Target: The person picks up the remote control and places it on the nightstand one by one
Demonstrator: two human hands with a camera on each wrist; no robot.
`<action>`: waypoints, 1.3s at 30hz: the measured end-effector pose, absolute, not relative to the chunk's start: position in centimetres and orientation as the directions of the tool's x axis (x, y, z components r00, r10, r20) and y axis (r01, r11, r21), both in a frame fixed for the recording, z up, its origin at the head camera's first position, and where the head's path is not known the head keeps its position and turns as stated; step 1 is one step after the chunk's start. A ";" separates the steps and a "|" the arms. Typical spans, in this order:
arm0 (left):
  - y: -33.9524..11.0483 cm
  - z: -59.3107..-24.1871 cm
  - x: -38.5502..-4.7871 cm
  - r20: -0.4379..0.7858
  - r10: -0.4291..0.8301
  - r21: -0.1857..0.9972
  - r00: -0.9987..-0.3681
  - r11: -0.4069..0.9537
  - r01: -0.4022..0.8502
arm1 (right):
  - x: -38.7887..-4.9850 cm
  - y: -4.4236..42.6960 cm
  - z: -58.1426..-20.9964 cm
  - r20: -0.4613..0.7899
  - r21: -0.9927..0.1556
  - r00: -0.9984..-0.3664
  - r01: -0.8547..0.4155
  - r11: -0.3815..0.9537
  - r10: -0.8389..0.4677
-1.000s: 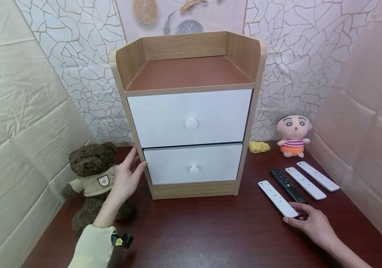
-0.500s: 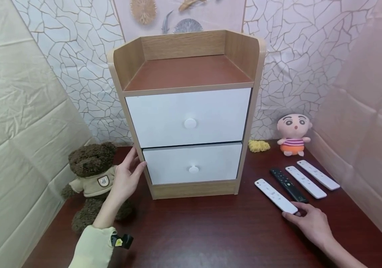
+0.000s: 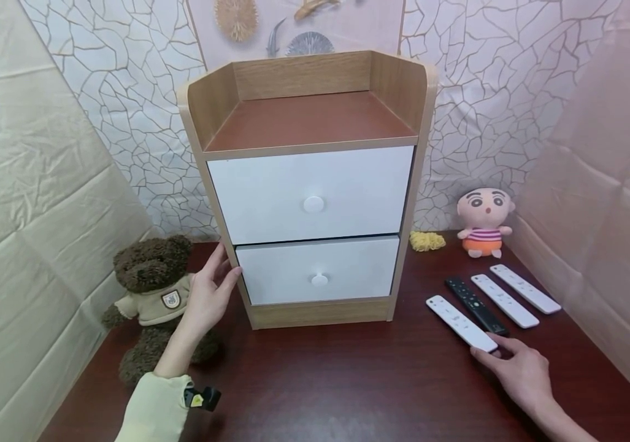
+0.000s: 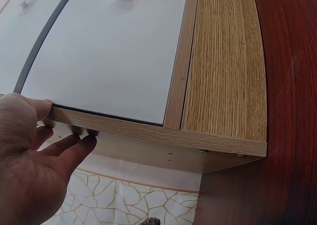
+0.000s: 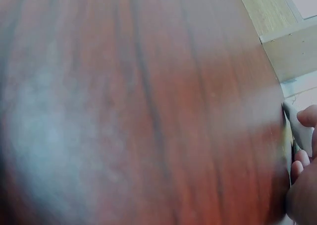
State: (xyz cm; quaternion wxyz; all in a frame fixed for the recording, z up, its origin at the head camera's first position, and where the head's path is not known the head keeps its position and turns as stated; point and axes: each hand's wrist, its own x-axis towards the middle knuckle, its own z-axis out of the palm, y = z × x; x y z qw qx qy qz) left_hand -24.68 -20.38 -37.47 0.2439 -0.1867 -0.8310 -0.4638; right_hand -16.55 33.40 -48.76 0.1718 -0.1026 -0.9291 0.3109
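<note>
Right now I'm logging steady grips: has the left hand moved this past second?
No: against the cabinet in the head view, the left hand stays put, thumb beside the lower drawer.

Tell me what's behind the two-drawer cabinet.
Behind the two-drawer cabinet, a crackle-patterned wall covering and a pale printed panel show above and beside it. Whatever its body covers can't be seen.

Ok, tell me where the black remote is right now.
In the head view, the black remote lies on the table at the right, between the white remote in the right hand and the middle white remote.
</note>
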 end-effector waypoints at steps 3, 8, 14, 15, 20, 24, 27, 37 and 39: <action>-20.3 -37.5 -24.8 0.585 0.088 0.676 -0.806 0.497 0.544 | -16.5 33.5 -48.8 0.293 -0.609 -0.907 0.066 0.790 0.302; -20.3 -37.6 -25.1 0.597 0.103 0.670 -0.796 0.482 0.565 | -16.5 33.5 -48.6 0.367 -0.590 -0.884 0.019 0.808 0.289; -20.5 -37.6 -25.1 0.601 0.103 0.665 -0.792 0.486 0.568 | -16.7 33.7 -47.5 0.367 -0.621 -0.873 0.027 0.783 0.321; -20.5 -37.6 -25.1 0.603 0.101 0.664 -0.792 0.486 0.567 | -16.8 33.7 -47.3 0.358 -0.629 -0.873 0.037 0.777 0.331; -20.6 -37.6 -25.1 0.608 0.099 0.667 -0.788 0.474 0.575 | -16.7 33.6 -46.3 0.357 -0.664 -0.850 0.059 0.745 0.386; -20.7 -37.7 -25.1 0.601 0.099 0.671 -0.793 0.476 0.568 | -16.6 33.4 -45.6 0.385 -0.714 -0.813 0.036 0.699 0.436; -20.7 -37.6 -25.0 0.587 0.100 0.674 -0.803 0.489 0.554 | -16.7 33.3 -44.9 0.385 -0.745 -0.791 0.039 0.666 0.476; -20.6 -37.6 -24.9 0.566 0.101 0.689 -0.818 0.486 0.537 | -16.5 32.9 -42.1 0.381 -0.804 -0.761 0.008 0.595 0.526; -20.6 -37.6 -25.0 0.564 0.100 0.691 -0.819 0.485 0.535 | -16.5 32.8 -41.7 0.390 -0.818 -0.746 -0.012 0.575 0.540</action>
